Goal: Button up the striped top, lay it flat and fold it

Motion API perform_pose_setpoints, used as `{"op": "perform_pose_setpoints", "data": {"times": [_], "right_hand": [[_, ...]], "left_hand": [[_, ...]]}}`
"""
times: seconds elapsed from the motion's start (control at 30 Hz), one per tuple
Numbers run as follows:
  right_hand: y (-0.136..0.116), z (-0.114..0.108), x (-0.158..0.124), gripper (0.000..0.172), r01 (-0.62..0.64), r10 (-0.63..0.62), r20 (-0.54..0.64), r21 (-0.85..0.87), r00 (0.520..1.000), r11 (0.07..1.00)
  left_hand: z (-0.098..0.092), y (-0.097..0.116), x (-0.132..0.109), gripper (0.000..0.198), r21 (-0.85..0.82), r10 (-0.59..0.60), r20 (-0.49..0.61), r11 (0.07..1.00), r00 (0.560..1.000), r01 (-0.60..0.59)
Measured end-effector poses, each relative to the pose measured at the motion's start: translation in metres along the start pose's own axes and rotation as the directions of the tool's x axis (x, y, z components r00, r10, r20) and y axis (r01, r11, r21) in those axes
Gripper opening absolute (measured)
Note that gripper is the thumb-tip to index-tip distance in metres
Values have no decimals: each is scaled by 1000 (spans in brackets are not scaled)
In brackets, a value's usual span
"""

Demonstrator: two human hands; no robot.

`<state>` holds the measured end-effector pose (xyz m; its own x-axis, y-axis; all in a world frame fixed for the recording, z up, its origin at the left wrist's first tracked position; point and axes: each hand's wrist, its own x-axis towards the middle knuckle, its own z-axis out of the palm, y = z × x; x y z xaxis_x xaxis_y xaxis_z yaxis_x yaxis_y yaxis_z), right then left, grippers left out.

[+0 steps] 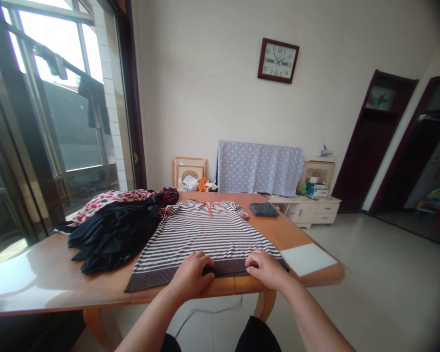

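A brown-and-white striped long-sleeved shirt [201,234] lies spread flat on a wooden table [33,274], its collar at the far side. Its dark ribbed hem [227,268] runs along the near table edge and looks turned over. My left hand [191,275] rests on the hem, fingers pinching the ribbed band. My right hand [264,269] holds the band further right, close to the shirt's corner. The sleeves are mostly out of sight, with one short stretch showing at the far right of the collar.
A heap of black clothing [112,234] and a red-and-white patterned garment [110,200] lie left of the shirt. A dark folded item [263,209] sits beyond it, and a white board [308,259] lies at the right table corner. A window stands to the left.
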<state>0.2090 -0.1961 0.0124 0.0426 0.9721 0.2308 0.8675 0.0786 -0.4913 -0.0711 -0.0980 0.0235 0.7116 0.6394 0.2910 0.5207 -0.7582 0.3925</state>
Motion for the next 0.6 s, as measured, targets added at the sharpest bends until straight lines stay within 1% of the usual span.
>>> {"op": "perform_pose_setpoints", "data": {"times": [0.23,0.37,0.5,0.6], "right_hand": [[-2,0,-2,11,18,-19,-26,-24,999,1000],[-4,1,-2,12,7,-10,-49,-53,999,999],[-3,-3,-4,8,31,-31,-18,-15,999,999],[-1,-6,-5,10,51,-51,-1,10,999,999]], "left_hand": [[2,1,4,15,7,8,17,1000,1000,-8],[5,4,8,17,2,9,16,1000,1000,-9],[10,11,15,17,-15,19,30,1000,999,-19],[12,17,22,17,-32,43,45,999,998,-42]]}}
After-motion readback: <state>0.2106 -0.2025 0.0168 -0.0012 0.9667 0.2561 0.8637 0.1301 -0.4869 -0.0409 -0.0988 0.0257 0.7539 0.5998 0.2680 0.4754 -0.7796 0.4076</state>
